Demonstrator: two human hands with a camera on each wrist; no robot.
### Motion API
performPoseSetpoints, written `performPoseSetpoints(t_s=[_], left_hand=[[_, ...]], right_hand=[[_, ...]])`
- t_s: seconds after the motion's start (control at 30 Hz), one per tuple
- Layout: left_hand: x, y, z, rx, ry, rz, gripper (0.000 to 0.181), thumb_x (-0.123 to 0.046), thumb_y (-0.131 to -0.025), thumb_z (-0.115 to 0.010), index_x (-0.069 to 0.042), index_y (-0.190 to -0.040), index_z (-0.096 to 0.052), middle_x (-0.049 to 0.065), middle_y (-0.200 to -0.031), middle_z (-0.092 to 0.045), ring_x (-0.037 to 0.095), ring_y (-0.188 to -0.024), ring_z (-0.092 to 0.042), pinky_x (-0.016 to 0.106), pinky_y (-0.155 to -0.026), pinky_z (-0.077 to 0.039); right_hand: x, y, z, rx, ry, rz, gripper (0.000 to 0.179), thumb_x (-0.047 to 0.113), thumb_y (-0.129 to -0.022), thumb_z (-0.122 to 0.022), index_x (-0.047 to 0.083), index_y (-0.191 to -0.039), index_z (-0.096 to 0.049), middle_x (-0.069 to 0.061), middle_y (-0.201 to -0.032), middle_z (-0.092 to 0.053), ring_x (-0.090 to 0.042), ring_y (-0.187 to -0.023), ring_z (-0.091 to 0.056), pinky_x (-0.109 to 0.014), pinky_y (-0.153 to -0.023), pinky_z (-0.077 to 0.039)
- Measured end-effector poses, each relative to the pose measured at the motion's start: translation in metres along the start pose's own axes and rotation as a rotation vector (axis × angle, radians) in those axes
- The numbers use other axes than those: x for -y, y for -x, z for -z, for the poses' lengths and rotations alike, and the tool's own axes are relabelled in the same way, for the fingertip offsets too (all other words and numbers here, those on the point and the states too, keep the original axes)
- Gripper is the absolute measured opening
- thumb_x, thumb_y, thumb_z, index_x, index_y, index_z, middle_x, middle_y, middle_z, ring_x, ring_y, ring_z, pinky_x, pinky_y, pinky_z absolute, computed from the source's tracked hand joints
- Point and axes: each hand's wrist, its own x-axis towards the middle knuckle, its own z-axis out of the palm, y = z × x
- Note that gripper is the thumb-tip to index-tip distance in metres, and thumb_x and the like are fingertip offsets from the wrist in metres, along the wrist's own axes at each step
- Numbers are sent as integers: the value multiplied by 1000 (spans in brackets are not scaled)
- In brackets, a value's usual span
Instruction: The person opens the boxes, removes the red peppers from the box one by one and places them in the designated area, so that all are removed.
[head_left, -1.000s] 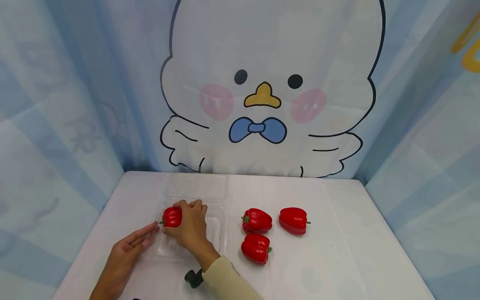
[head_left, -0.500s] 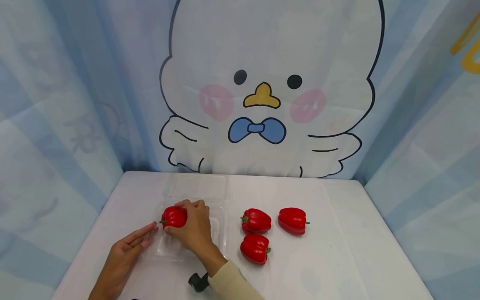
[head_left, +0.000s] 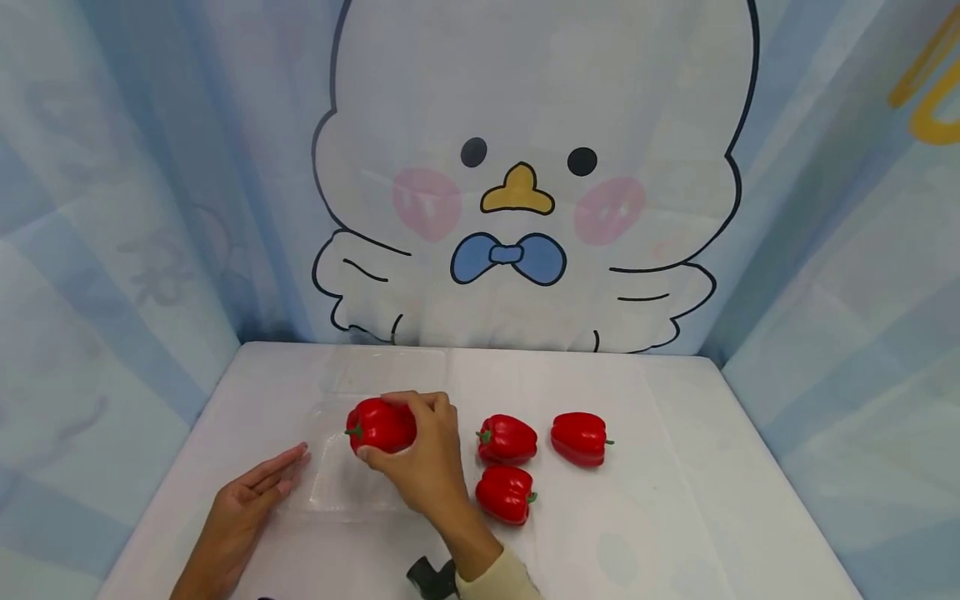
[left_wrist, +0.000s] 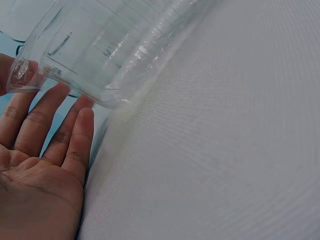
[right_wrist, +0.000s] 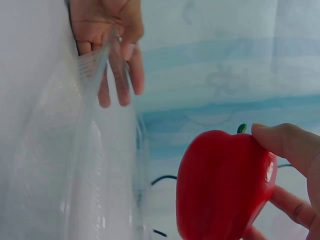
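Observation:
My right hand (head_left: 431, 454) grips a red bell pepper (head_left: 378, 425) with a green stem, thumb on the near side and fingers on the far side. In the head view this pepper appears over the clear plastic clamshell container (head_left: 330, 496), whose lid (head_left: 390, 367) lies open at the back. The right wrist view shows the pepper (right_wrist: 220, 185) in the air, apart from the container wall. My left hand (head_left: 243, 508) pinches the container's left rim, thumb over the edge and the other fingers nearly straight along the outside; its palm (left_wrist: 40, 195) faces the left wrist camera.
To the right of the container lie three more red bell peppers (head_left: 507, 439) (head_left: 506, 494) (head_left: 579, 439) on the white table (head_left: 675, 483). A dark device (head_left: 433, 577) sits at my right wrist. A curtain with a cartoon bird (head_left: 517, 250) hangs behind the table.
The pepper in my right hand has moved right and upward, away from the container's left side. My left hand has stayed nearly still at the rim. The other peppers have not moved.

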Motion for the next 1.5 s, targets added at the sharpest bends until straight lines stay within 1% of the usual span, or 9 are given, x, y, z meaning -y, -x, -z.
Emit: performPoseSetpoints(t_s=[0.2, 0.3, 0.43, 0.53, 0.77, 1.1, 1.2, 1.3, 1.5], left_hand=[[1, -1, 2, 24, 51, -30, 60, -24, -107, -66, -3, -159, -46, -26, -141, -65, -12, -126, -62, 10, -99, -53], [1, -1, 3, 43, 75, -53, 57, -21, -108, -65, -1, -158, -47, -23, -141, -67, -10, -126, -63, 11, -98, -54], [2, -1, 4, 61, 78, -68, 57, -19, -108, -64, 0, -158, -46, -22, -141, -67, -10, -127, -62, 11, -99, -54], [2, -1, 4, 59, 64, -68, 57, -20, -108, -64, 0, -159, -45, -21, -143, -66, -11, -128, -62, 11, -99, -54], [1, -2, 5, 46, 58, -50, 57, -22, -108, -64, -2, -158, -47, -22, -142, -67, -12, -125, -63, 10, -98, -54], [1, -6, 3, 67, 77, -51, 57, -22, -108, -64, -3, -159, -46, -22, -143, -66, -12, -126, -62, 10, -99, -53], [-1, -6, 2, 63, 63, -45, 59, -23, -108, -64, -2, -159, -45, -22, -143, -65, -13, -126, -61, 9, -99, -53], [-4, -7, 2, 52, 30, -39, 60, -26, -108, -65, -2, -160, -45, -23, -143, -65, -15, -125, -61, 7, -98, -52], [-2, -7, 3, 69, 58, -59, 58, -23, -108, -63, -2, -160, -45, -21, -145, -64, -14, -126, -60, 8, -98, -52]], right_hand=[[-8, 12, 33, -94, 0, -6, 72, 27, -73, -99, 36, -136, -66, 1, -137, -57, -23, -133, -51, -50, -94, -65], [-17, 18, 51, -147, 3, -21, 72, 26, -71, -100, 35, -135, -67, 2, -135, -57, -23, -133, -51, -49, -93, -65], [-32, 26, 72, -217, 21, -36, 72, 25, -70, -101, 34, -134, -68, 3, -133, -57, -22, -131, -52, -47, -92, -65], [-43, 32, 85, -255, 58, -68, 72, 25, -71, -101, 34, -134, -68, 2, -132, -57, -23, -131, -52, -49, -93, -65], [-68, 46, 110, -320, 128, -166, 70, 22, -74, -99, 29, -137, -68, -5, -132, -56, -29, -132, -52, -55, -96, -63], [-99, 65, 141, -410, 220, -236, 67, 22, -79, -95, 22, -139, -67, -17, -132, -53, -35, -128, -50, -59, -96, -61], [-106, 70, 146, -417, 253, -274, 69, 23, -78, -95, 20, -141, -66, -19, -132, -52, -37, -128, -49, -61, -95, -62], [-113, 74, 148, -397, 279, -316, 70, 23, -80, -94, 19, -143, -64, -19, -134, -51, -39, -131, -47, -62, -97, -61], [-128, 77, 149, -345, 314, -381, 71, 22, -81, -93, 17, -145, -62, -21, -138, -48, -43, -134, -43, -65, -101, -58]])
